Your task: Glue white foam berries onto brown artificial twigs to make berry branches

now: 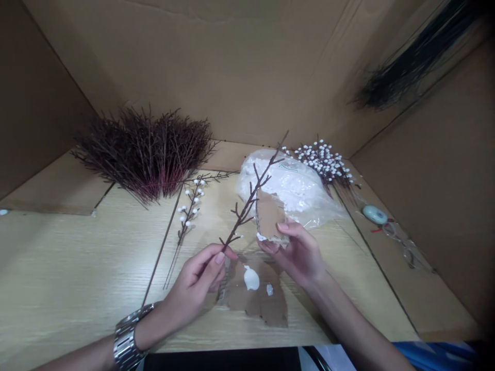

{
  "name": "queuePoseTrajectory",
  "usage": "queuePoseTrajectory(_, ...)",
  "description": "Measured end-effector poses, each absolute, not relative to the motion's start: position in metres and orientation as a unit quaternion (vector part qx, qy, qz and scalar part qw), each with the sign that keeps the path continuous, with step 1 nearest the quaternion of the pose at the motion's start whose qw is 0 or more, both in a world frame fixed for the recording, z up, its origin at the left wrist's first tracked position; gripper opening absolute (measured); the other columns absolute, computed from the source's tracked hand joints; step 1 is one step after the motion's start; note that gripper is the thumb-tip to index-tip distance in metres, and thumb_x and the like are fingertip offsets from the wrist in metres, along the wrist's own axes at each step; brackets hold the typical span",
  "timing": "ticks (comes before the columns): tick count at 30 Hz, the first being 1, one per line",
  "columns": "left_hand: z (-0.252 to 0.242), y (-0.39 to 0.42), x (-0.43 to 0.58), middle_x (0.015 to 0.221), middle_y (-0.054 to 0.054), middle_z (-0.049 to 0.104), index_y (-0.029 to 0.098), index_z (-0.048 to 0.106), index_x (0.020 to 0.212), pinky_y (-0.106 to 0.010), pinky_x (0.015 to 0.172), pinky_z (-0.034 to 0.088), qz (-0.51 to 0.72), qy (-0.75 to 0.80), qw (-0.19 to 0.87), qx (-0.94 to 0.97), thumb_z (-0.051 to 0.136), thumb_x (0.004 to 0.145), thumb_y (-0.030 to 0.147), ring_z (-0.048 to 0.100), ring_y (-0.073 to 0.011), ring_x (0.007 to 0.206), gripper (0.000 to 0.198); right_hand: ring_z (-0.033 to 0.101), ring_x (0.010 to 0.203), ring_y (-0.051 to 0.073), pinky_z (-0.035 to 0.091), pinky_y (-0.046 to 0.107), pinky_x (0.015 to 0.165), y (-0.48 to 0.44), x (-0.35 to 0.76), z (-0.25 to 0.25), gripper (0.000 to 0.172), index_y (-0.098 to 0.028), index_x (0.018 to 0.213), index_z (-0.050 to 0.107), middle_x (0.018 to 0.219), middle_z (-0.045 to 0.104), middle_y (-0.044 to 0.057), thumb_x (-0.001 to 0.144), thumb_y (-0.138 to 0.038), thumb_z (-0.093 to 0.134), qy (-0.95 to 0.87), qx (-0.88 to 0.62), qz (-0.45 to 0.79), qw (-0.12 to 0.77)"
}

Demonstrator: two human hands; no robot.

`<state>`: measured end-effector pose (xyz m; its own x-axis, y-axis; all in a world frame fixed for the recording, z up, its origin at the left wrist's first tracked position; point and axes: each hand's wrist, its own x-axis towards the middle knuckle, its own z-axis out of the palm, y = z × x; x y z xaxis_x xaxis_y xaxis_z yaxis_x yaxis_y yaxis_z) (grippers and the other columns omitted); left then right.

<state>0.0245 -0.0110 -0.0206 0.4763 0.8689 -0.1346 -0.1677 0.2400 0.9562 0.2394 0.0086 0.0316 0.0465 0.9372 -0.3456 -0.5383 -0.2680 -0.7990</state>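
Between thumb and fingers, my left hand pinches a dark brown artificial twig near its lower end; it slants up to the right. My right hand grips a small piece of cardboard, which has white paste on its lower left corner. Below both hands a torn cardboard sheet lies on the table, bearing a large blob of white glue and a smaller one. Left of the twig lies a finished-looking stem with white berries.
A big bundle of brown twigs lies at the back left. Behind my right hand is a clear plastic bag with white contents; berried stems lie beyond it. Glasses and a pale green oval object are at right. Cardboard walls enclose the table.
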Motion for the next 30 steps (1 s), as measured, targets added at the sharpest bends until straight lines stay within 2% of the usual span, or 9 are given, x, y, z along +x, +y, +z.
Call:
queuePoseTrajectory(5,-0.0191,-0.0117,0.0250,0.062,0.008,0.033,0.018,0.063,0.105,-0.025,0.052,0.026,0.366,0.355,0.709,0.487,0.050,0.104,0.048,0.028,-0.0116,0.055,0.033,0.066,0.076,0.018,0.052,0.030,0.064,0.0089,0.2404,0.0316,0.021,-0.024,0.079,0.075,0.085,0.076,0.000,0.061,-0.029,0.083,-0.201,-0.460,0.652,0.568)
queuePoseTrajectory(23,-0.0181,-0.0108,0.0249,0.061,0.008,0.034,0.018,0.064,0.104,-0.025,0.050,0.027,0.364,0.362,0.703,0.492,0.052,0.102,0.050,0.029,-0.0120,0.054,0.035,0.063,0.071,0.019,0.050,0.029,0.059,0.0093,0.2411,0.0346,0.018,-0.023,0.075,0.070,0.079,0.073,0.002,0.063,-0.030,0.082,-0.242,-0.458,0.632,0.576)
queuePoseTrajectory(30,-0.0183,-0.0110,0.0244,0.062,0.008,0.033,0.019,0.064,0.106,-0.025,0.051,0.026,0.364,0.367,0.697,0.496,0.052,0.103,0.048,0.030,-0.0121,0.055,0.032,0.056,0.065,0.015,0.045,0.026,0.055,0.0093,0.2419,0.0376,0.018,-0.022,0.073,0.071,0.073,0.068,0.001,0.060,-0.027,0.083,-0.220,-0.450,0.640,0.583)
